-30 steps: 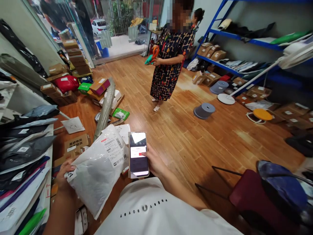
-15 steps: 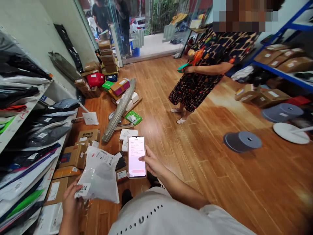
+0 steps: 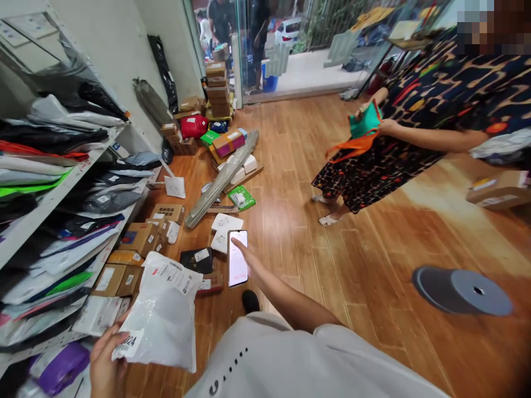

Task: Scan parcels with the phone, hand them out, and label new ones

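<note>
My left hand (image 3: 108, 349) grips a white plastic mailer bag (image 3: 164, 315) by its lower left corner, beside a label with large digits. A second printed label lies along the bag's top. In my right hand (image 3: 249, 255) is a smartphone (image 3: 237, 271) held upright, its lit screen facing me and my thumb over the upper part of the screen. Most of the fingers behind the phone are hidden. Below and behind the bag, a black parcel (image 3: 191, 260) and a reddish-brown box (image 3: 211, 283) lie on the floor.
Shelves (image 3: 62, 193) packed with bagged parcels run along the left. Cardboard boxes (image 3: 139, 239), a long wrapped roll (image 3: 224, 182) and a green packet (image 3: 241, 198) lie on the floor. A person (image 3: 398, 121) stands at the right holding a green and orange item; a grey stool (image 3: 464, 290) is nearer me.
My view has swung right to left, bringing more shelf in. My right thumb has moved up the phone screen. The other person's hands have opened out the green and orange item.
</note>
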Available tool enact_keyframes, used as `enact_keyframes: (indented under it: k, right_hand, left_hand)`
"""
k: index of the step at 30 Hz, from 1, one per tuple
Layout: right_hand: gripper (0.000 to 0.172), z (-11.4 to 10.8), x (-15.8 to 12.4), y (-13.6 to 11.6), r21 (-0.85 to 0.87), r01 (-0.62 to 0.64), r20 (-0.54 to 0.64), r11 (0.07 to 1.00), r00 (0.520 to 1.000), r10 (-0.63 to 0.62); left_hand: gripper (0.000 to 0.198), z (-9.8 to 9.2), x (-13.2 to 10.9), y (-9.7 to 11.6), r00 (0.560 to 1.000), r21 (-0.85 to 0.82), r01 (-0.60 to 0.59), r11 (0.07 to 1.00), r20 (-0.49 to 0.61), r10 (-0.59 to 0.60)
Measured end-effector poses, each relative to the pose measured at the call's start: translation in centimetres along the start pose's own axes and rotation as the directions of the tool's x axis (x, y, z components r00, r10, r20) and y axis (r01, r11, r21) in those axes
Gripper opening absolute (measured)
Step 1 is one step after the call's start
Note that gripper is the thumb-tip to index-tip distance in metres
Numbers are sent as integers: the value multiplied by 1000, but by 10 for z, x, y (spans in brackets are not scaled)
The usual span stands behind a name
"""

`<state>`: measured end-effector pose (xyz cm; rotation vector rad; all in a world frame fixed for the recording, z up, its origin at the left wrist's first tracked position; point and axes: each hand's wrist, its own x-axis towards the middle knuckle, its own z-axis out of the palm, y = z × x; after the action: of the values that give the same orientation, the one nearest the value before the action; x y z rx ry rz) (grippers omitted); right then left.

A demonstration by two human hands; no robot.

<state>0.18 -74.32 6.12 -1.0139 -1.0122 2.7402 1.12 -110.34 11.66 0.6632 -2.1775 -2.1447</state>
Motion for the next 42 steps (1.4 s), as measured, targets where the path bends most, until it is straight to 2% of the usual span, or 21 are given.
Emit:
enact_keyframes:
  k: [3, 5, 7, 9, 13, 15, 17, 19, 22, 26, 31, 35, 37, 39, 42]
  right_hand:
    - [38, -12, -18, 10, 39, -85, 123, 996, 989, 80]
    - [43, -25, -36, 14, 45, -159, 234, 986, 961, 144]
    - [45, -40, -55, 19, 16, -239, 345, 971, 913, 219]
    - [49, -56, -75, 25, -25, -301, 422, 953, 861, 283]
    - [68, -87, -123, 41, -67, -391, 527, 918, 767, 365]
    - [78, -101, -152, 50, -60, -446, 606, 893, 694, 388]
    - [81, -114, -178, 59, -72, -485, 648, 872, 641, 410]
    - [79, -127, -199, 65, -110, -510, 630, 853, 629, 456]
    - [76, -148, -222, 69, -143, -526, 585, 838, 639, 500]
    - [67, -170, -241, 61, -131, -484, 580, 865, 670, 463]
    - [64, -190, -250, 36, -74, -398, 602, 915, 713, 359]
    - [63, -213, -247, 9, -30, -333, 629, 942, 727, 277]
    - [61, -228, -243, -10, 2, -278, 647, 961, 733, 211]
    - [58, -244, -239, -36, 25, -205, 648, 978, 749, 140]
    - [60, -273, -229, -86, 32, -102, 626, 994, 778, 60]
  left_hand:
    - [30, -15, -28, -3, 995, -66, 24, 998, -95, -30]
    - [22, -26, -49, -6, 993, -90, -6, 996, -122, -5]
    - [12, -38, -73, -10, 992, -114, -59, 992, -115, 46]
    - [17, -50, -98, -15, 992, -148, -87, 985, -103, 72]
    - [15, -72, -151, -31, 985, -239, -84, 967, -164, 45]
    - [15, -80, -177, -39, 986, -264, -84, 961, -162, 42]
    - [15, -85, -200, -48, 989, -272, -84, 959, -137, 48]
    - [17, -88, -220, -54, 994, -276, -60, 959, -104, 33]
    - [18, -89, -243, -60, 999, -299, -29, 954, -48, 16]
    - [18, -82, -260, -60, 999, -332, -46, 942, 5, 51]
    - [17, -53, -269, -50, 994, -348, -45, 936, 76, 76]
    - [17, -11, -269, -38, 993, -310, -36, 950, 94, 68]
    - [19, 19, -267, -33, 986, -270, -47, 962, 141, 88]
    - [20, 57, -264, -28, 978, -223, -63, 973, 182, 105]
    - [19, 133, -260, -24, 962, -193, -64, 979, 251, 112]
